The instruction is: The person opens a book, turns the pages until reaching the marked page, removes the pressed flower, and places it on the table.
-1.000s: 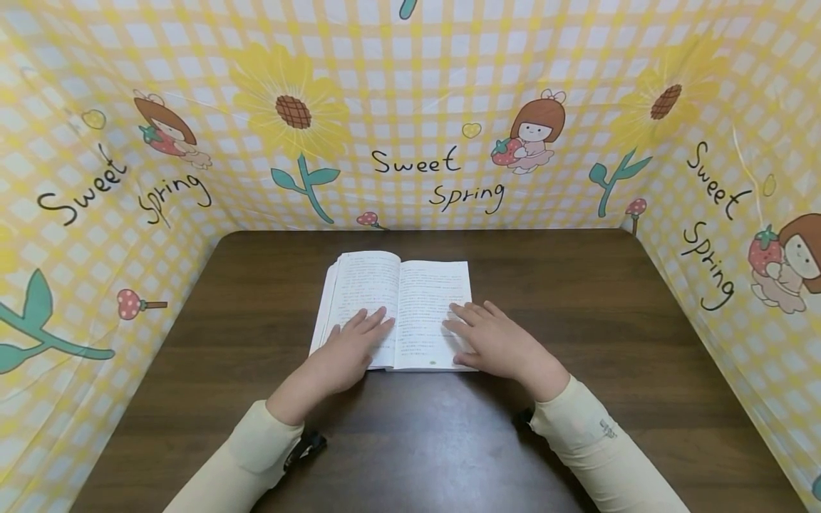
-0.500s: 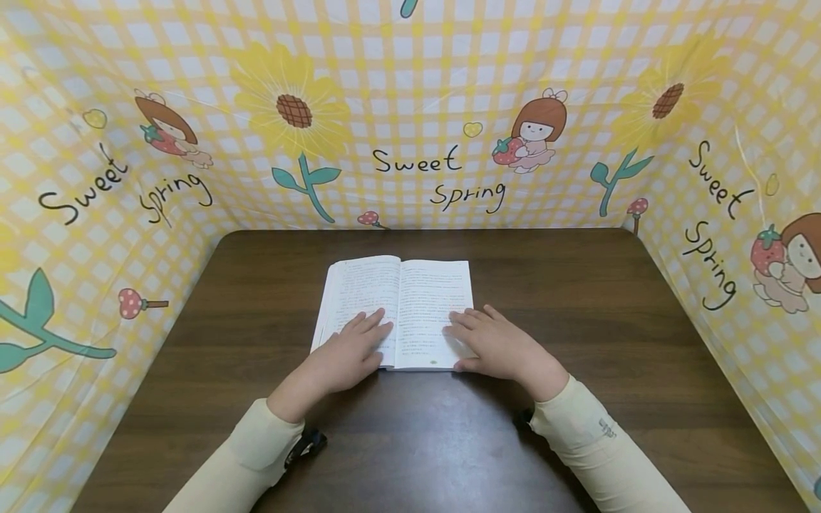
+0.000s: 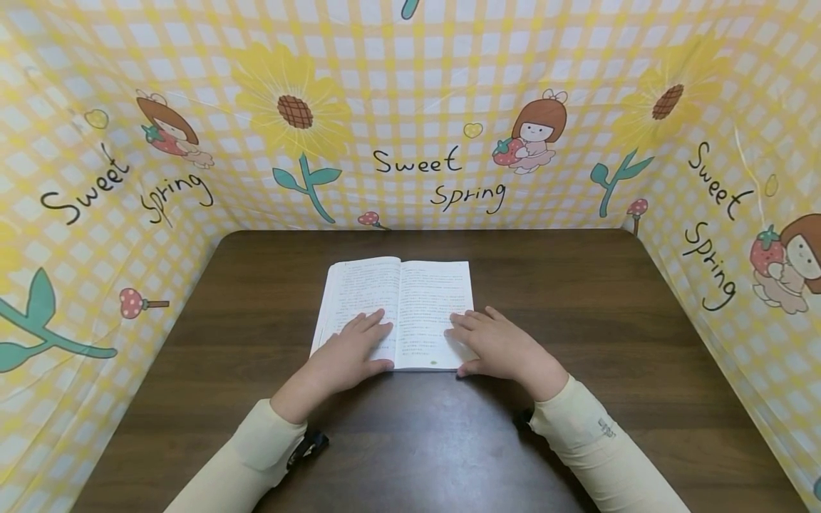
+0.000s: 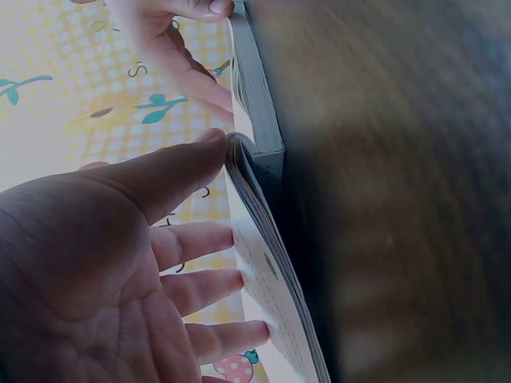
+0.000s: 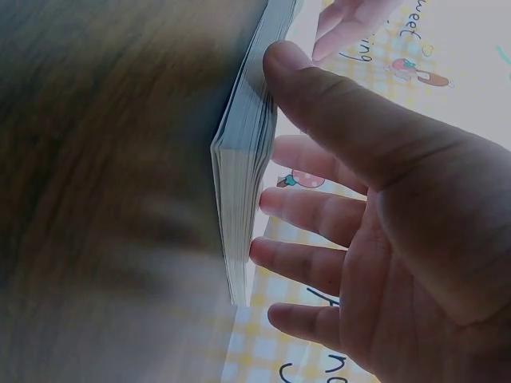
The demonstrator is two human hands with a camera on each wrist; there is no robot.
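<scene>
An open book (image 3: 432,292) with printed text lies on the table, its spine running away from me. My left hand (image 3: 346,356) rests on the left page with fingers spread, the thumb beside the spine at the near edge. In the left wrist view that left hand (image 4: 88,263) has its thumb tip right at the fold of the book (image 4: 259,263). Over the right page's outer edge lies my right hand (image 3: 507,349), fingers extended. The right wrist view shows the right hand's thumb (image 5: 335,104) against the book's near edge (image 5: 243,120), with fingertips along the page.
A dark brown wooden table (image 3: 417,442) carries the book. Yellow checked cloth (image 3: 410,92) with flowers and lettering encloses its back and both sides. A black strap (image 3: 308,449) shows under the left sleeve.
The raised pages at the left side's far edge have settled flat. My left thumb has slid right to the spine. The right thumb has shifted slightly toward me; both arms stay nearly still.
</scene>
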